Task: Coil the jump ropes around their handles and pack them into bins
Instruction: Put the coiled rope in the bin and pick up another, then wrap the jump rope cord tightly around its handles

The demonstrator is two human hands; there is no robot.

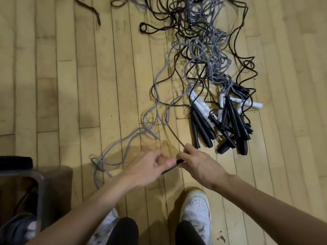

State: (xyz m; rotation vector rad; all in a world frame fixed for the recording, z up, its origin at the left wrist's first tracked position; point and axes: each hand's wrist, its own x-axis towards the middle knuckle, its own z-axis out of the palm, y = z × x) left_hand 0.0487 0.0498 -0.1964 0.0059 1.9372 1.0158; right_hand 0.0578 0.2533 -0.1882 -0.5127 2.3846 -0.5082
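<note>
Both my hands meet low in the middle of the view over a black jump-rope handle (172,167). My right hand (198,165) grips its upper end, and a thin dark rope (174,133) runs up from that hand. My left hand (150,169) has its fingers curled at the handle's lower end; blur hides the exact hold. A grey rope (123,147) snakes over the wooden floor to the left. At the right lies a heap of black and white handles (223,124), with a tangle of grey and black ropes (203,41) above it.
A grey plastic bin (41,183) stands at the lower left with dark things inside. My two white shoes (196,207) are planted on the floorboards at the bottom. A loose dark rope end (95,14) lies at the top left.
</note>
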